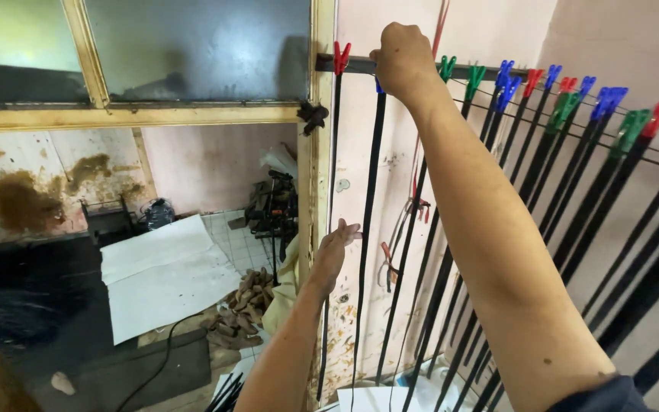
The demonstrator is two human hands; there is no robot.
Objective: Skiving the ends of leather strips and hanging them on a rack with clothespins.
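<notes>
The right hand (402, 57) hides the clip it seems to pinch, and the black strips' (365, 229) lower ends run off-frame.

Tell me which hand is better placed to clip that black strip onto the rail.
Right, probably. The right hand is already up at the rail, gripping the black strip's top end; the left hand only touches it lower down.

A frosted window (200, 46) in a yellowed wooden frame (116, 116) sits above. Below, 1 large white sheet (165, 275) lies on the floor beside a pile of wood chunks (245, 301) and a black cable (158, 366). The wall (24, 191) is stained.
</notes>
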